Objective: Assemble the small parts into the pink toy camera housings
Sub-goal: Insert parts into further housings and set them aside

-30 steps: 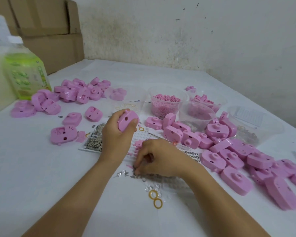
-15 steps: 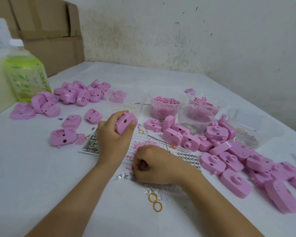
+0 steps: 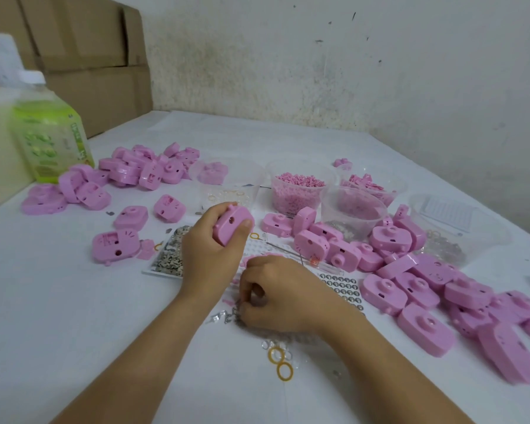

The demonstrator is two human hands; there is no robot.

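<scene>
My left hand (image 3: 210,255) grips a pink toy camera housing (image 3: 231,224), held up above the table's middle with a round hole facing me. My right hand (image 3: 280,296) is just below it, fingers curled down onto a scatter of small metal parts (image 3: 231,316) on the white table; whether it pinches one is hidden. Several more pink housings (image 3: 410,289) lie in a pile to the right. Another heap of pink housings (image 3: 141,171) sits at the back left. Yellow rings (image 3: 280,362) lie near my right forearm.
Clear tubs stand behind the hands: one with pink pellets (image 3: 297,191), one with pink parts (image 3: 352,209), one with yellow rings (image 3: 227,194). A sheet of small silver pieces (image 3: 169,255) lies left of my left hand. A green bottle (image 3: 49,133) and cardboard boxes (image 3: 83,56) stand at the far left.
My right hand has drawn in slightly over the small metal parts, fingers more curled. My left hand keeps the housing in about the same place.
</scene>
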